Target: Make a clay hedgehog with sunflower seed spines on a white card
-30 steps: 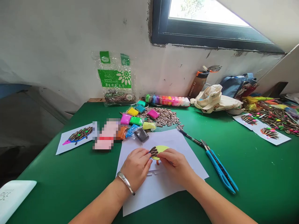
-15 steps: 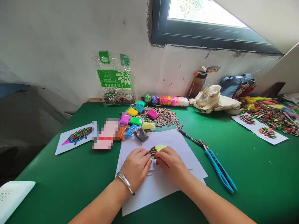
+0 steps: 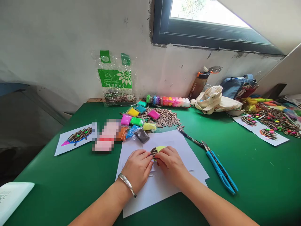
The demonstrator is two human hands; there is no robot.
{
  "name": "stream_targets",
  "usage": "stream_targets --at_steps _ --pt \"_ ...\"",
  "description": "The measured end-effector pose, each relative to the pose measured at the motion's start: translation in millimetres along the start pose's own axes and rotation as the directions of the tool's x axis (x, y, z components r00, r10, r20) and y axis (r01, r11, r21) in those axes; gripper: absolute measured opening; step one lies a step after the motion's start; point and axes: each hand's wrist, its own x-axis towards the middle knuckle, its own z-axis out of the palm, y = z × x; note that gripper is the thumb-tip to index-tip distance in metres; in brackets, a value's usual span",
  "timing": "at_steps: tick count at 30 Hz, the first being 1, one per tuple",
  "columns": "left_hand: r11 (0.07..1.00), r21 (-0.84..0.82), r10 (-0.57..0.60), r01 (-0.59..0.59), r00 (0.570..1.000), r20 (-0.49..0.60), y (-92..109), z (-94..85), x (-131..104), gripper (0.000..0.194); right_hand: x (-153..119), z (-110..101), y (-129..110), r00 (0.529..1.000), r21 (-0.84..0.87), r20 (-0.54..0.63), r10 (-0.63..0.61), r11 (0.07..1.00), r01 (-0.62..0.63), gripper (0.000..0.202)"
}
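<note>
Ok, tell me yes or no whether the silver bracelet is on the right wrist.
No, the silver bracelet is around the wrist of the left hand, while the wrist of the right hand is bare.

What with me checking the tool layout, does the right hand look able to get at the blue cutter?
Likely yes: the blue cutter lies on that side, with only flat white paper and green table between. The right hand would first have to leave the yellow shape.

The green table (image 3: 263,169) bears white sheets (image 3: 141,204), loose seeds (image 3: 169,118), a hedgehog picture (image 3: 78,137) and a blue-handled cutter (image 3: 221,169)
</note>
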Motion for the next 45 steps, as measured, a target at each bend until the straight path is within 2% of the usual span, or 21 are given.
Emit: stream_targets --at_steps 8,18,23,38,45 --pt "1.0 0.025 0.009 -0.01 1.0 0.016 1.9 -0.4 0.4 0.025 -1.2 4.3 1.1 0.998 -0.019 0.066 0.005 1.0 -0.004 0.017" --pt "0.999 0.037 -0.007 0.005 0.998 0.055 3.4 -2.6 -0.9 0.024 -5.0 -4.0 1.6 0.997 0.0 -0.017 0.073 0.997 -0.073 0.011" --pt "0.999 0.048 -0.002 0.0 0.999 0.047 4.9 -3.7 -0.6 0.024 -3.8 -2.8 2.7 0.997 -0.003 0.004 0.08 0.997 -0.08 0.018" --pt "0.999 0.052 -0.007 0.003 0.997 0.077 2.0 -4.0 -2.7 0.022 -2.8 -0.2 4.1 0.996 -0.021 0.02 0.088 0.996 -0.088 0.019" --pt "0.995 0.1 0.015 -0.024 0.996 0.09 6.9 -5.2 -0.5 0.019 -2.2 1.0 4.1 0.997 -0.033 0.004 0.076 0.997 -0.075 0.019"
